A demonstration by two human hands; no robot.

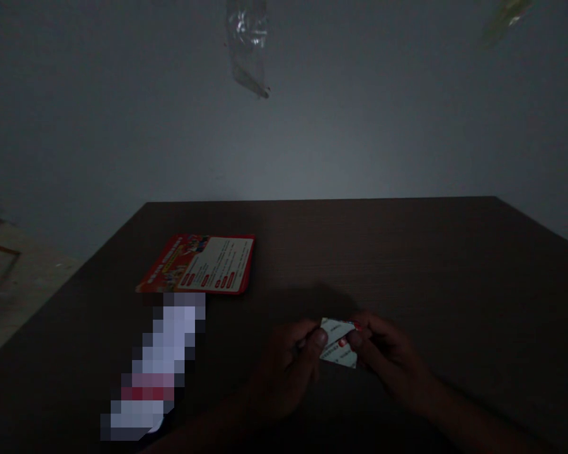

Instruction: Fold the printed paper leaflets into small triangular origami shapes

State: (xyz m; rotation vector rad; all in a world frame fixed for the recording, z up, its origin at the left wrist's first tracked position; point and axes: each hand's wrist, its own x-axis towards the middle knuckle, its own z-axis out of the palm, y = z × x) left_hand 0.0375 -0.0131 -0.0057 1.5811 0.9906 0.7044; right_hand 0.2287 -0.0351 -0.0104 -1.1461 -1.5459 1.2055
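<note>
A small white piece of paper (339,360) with dark print and folded-looking parts is held low over the table, right of centre. My left hand (291,362) pinches its left edge, the thumb on top. On the other side, my right hand (390,353) grips the upper right corner between thumb and fingers, where a bit of red and blue shows. Fingers under the paper are hidden, and the light is dim.
A red printed card (218,268) lies on the dark table (373,246) at the left. Nearer stands a bright, pixelated long object (161,359). Behind is a pale wall, with a clear plastic bag (248,47) hanging and a blurred yellowish thing (506,20) at upper right.
</note>
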